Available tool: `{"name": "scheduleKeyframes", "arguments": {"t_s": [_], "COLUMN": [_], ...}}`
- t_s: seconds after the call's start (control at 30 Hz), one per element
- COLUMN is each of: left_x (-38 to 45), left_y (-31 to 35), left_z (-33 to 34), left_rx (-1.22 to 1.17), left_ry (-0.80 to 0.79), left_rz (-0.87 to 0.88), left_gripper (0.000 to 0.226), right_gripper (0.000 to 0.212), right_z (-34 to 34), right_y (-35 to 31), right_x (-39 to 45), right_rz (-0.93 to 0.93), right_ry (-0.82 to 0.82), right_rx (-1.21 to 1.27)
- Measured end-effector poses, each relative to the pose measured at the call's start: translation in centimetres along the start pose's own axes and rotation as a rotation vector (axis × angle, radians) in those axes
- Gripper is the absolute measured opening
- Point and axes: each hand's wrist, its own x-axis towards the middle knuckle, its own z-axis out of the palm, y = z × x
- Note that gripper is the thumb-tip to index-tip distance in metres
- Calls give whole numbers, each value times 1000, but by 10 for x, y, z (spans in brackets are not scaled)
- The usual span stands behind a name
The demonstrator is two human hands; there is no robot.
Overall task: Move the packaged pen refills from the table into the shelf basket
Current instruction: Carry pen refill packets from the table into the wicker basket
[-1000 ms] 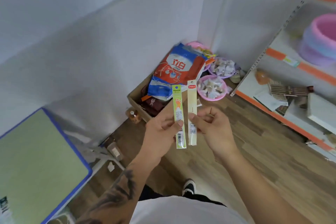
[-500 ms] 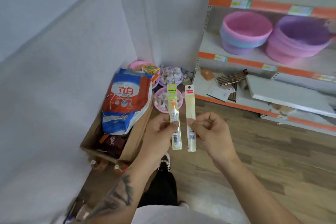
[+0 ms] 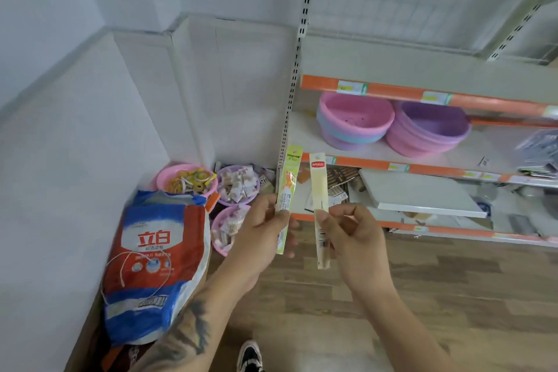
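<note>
Here, at nine o'clock, a pale wall [image 3: 75, 160] fills the left side, and at seven o'clock a red, white and blue bag [image 3: 151, 266] leans against it, printed with large characters. Just past the bag, toward ten o'clock of the hands, three small bowls sit on the floor: a pink bowl [image 3: 184, 180] holding yellow bits, a purple bowl [image 3: 238, 186] of wrapped pieces, and a second pink bowl [image 3: 226, 228] nearer the bag. At centre, the left hand [image 3: 256, 238] pinches a green pack [image 3: 288, 190] between thumb and fingers, gripping it near its lower half so the pack stands nearly upright, tilted slightly toward one o'clock. Just beside it, apart from it, the right hand [image 3: 353, 238] pinches a cream pack [image 3: 319, 205] with a red label at the top, thumb in front and fingers curled behind; this pack also stands nearly upright. Both packs are held in the air in front of the shelf [image 3: 422, 166], not on it. At six o'clock a black and white shoe [image 3: 249, 355] shows on the wood floor [image 3: 453, 296]. At two o'clock, on the middle board, a pink basket [image 3: 354, 121] sits just beside a purple basket [image 3: 428, 127], each a stack of several. At three o'clock a white board [image 3: 422, 190] lies on the lower level among blurred goods.
</note>
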Motion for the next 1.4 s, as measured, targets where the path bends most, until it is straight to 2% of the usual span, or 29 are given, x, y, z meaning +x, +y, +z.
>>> {"name": "scheduleKeyframes", "arguments": {"t_s": [0.13,0.33,0.5,0.63,0.8,0.9,1.1,1.17,1.27,1.4], "left_x": [39,95,135,155,193,210,235,242,250,264], "left_y": [41,104,153,188,222,234,253,260,272,287], "left_z": [21,42,62,90,130,151,185,190,193,197], "left_rx": [-19,2,76,-70,-179,-253,-335,-345,-327,-248], "left_ry": [-42,-83,-74,-60,-100,-142,-232,-247,-212,-118], "left_rz": [106,287,425,389,411,419,424,429,471,532], "left_gripper": [20,14,13,13,41,34,44,41,35,40], "right_gripper": [20,16,12,11,9,7,11,10,9,14], "right_z": [12,18,20,15,0,-12,-35,-38,-40,-46], "right_y": [-37,-103,-149,-180,-212,-220,-237,-243,-249,-263], "right_x": [34,96,151,191,247,276,319,331,343,352], "right_rz": [-63,-281,-399,-465,-605,-676,-739,-748,-739,-729], "right_ry": [17,109,55,13,6,-12,-106,-139,-199,-258], "right_rx": [24,37,149,282,286,275,283,270,263,323]}}
